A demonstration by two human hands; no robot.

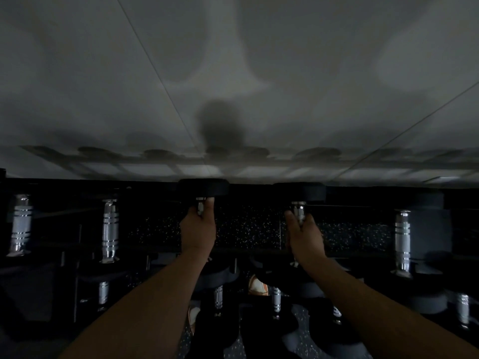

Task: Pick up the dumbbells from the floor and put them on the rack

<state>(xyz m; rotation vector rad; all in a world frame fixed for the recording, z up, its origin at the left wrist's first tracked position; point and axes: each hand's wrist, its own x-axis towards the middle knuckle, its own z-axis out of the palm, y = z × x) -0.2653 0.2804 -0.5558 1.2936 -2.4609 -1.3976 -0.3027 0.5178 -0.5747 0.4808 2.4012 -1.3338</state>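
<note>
The scene is dim. My left hand (198, 228) is wrapped around the chrome handle of a black dumbbell (203, 188) whose far head sits at the back of the top tier of the rack (246, 248). My right hand (303, 235) lies on the handle of a second black dumbbell (299, 193) beside it, with fingers loosely curled around the chrome bar. Both dumbbells point away from me, across the rack's rails. The near heads are hidden behind my forearms.
More dumbbells rest on the top tier at the left (110, 230) and right (403, 242). A lower tier holds several others (276, 301). A pale wall (233, 73) rises right behind the rack. Speckled floor (233, 345) and my shoes (258, 285) show below.
</note>
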